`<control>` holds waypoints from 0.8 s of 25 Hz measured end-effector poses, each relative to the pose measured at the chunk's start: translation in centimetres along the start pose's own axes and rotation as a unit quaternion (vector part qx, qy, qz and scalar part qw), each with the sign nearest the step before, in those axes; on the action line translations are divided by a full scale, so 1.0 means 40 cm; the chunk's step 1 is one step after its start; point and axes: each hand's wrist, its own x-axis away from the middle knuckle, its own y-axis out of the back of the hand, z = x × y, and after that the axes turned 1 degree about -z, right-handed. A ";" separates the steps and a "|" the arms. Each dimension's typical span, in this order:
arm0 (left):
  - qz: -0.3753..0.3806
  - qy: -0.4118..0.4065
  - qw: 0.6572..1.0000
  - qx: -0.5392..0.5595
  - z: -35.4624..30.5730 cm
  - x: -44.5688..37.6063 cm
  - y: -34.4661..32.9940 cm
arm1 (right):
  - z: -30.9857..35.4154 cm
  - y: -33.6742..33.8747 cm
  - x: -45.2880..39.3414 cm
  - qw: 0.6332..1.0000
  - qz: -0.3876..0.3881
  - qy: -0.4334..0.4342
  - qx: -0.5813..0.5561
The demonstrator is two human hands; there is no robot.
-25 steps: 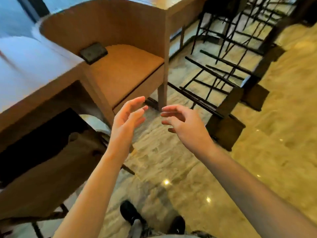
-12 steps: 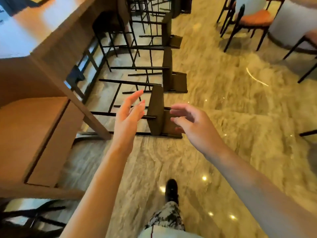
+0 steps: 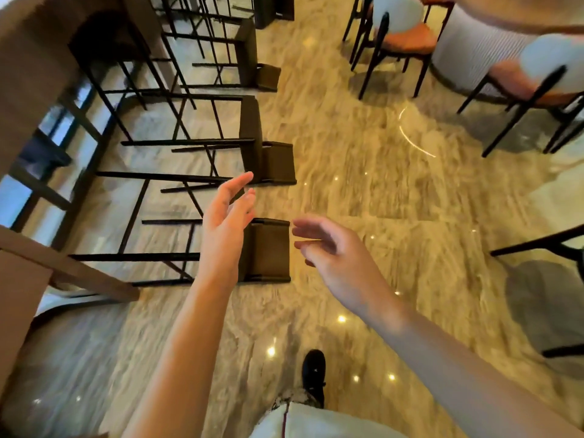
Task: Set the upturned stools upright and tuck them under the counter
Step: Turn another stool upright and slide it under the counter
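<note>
Polished marble floor (image 3: 363,191) across the whole view. Wooden counter (image 3: 34,58) far left of both hands, with a row of dark stools lying on their sides, legs pointing toward it. Nearest stool (image 3: 268,251) directly beyond and between the hands, brown seat edge-on to the floor; second stool (image 3: 275,162) just past the left fingertips. Orange-seated chairs (image 3: 407,39) well off to the right. Left hand (image 3: 227,226) open, fingers spread, empty. Right hand (image 3: 335,251) open, loosely curled, empty, apart from the seat.
</note>
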 end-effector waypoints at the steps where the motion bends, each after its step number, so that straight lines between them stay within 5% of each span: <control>1: 0.001 0.000 1.000 0.005 0.005 -0.044 -0.030 | 0.000 0.023 -0.046 1.000 -0.006 0.000 0.008; 8: -0.003 0.014 1.000 0.014 0.018 -0.230 -0.140 | 0.022 0.138 -0.273 1.000 -0.025 0.001 0.008; 20: -0.145 0.028 0.989 -0.006 0.097 -0.381 -0.383 | -0.050 0.419 -0.575 0.994 0.113 0.002 0.000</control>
